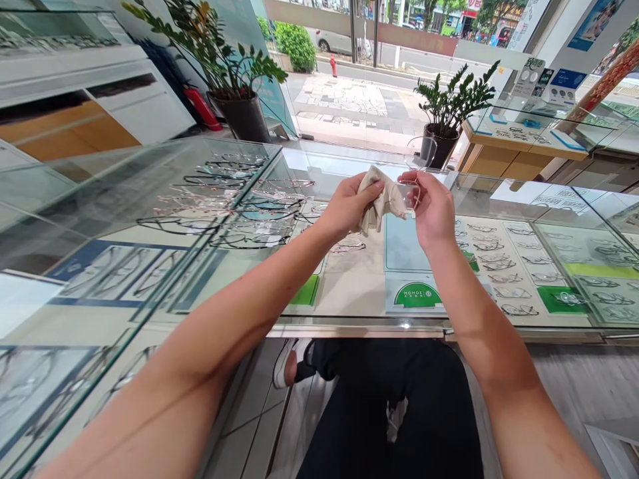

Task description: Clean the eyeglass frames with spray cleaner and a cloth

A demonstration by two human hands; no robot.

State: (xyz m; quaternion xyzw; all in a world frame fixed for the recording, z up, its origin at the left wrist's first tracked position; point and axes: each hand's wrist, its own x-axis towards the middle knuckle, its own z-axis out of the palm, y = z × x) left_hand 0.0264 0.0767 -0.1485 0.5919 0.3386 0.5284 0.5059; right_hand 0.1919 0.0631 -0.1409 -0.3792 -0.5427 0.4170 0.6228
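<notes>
Pinched between thumb and fingertips of the right hand (433, 207) is a pair of clear, transparent-framed glasses (417, 174), held up in the air above the glass display counter (349, 306) and touching nothing else but the cloth. One see-through lens stands up past the fingers, outlined against the dark plant pot behind it, and the frame's long axis seems to run roughly left to right across the view, tipped slightly upward on the far side (the plastic is so clear that the temples cannot be traced). The left hand (347, 206) is closed on a small beige, crumpled cleaning cloth (382, 199), thumb on top and fingers curled beneath, and the cloth's free end is pressed against the part of the glasses nearest the right fingers. Both grips are tight, with the two hands close together and the cloth bridging them.

Under the counter glass lie rows of spectacle frames (239, 213), dark-rimmed to the left and lighter ones on white trays to the right, beside a green sign (418, 295). A potted green plant (449, 106) stands beyond the counter by the shop window
</notes>
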